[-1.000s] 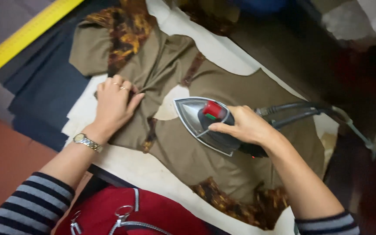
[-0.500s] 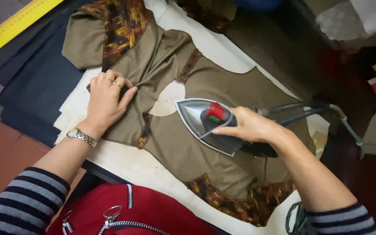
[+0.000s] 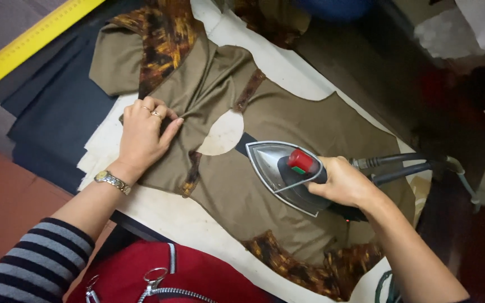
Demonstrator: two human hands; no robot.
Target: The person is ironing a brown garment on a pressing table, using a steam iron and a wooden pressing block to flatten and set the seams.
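Nearest the bottom edge of the frame lies a red bag (image 3: 197, 280) with a metal zipper and ring pull, partly under my left forearm in its striped sleeve (image 3: 35, 264). Just above it, at lower centre, the edge of the white ironing pad (image 3: 186, 219) shows beneath the work. On that pad my right hand (image 3: 346, 182) is closed around the handle of a steam iron (image 3: 282, 174), whose shiny pointed shell and red knob face toward the left of the frame; its dark cords run off to the right. The iron sits on an olive-brown garment (image 3: 304, 123) spread across the middle of the frame, its soleplate down on the cloth just right of a rounded opening where the white pad shows through. At lower right the garment ends in a patterned brown and orange trim (image 3: 293, 264). Left of centre, my left hand (image 3: 144, 137), wearing a wristwatch and rings, pinches a fold of the same garment between fingers and thumb, pressing it flat against the pad. Farther up, more patterned fabric (image 3: 161, 33) crosses the garment's upper part. Dark blue cloth (image 3: 57, 118) lies at left, and a yellow ruler (image 3: 23, 45) slants across the upper left corner.
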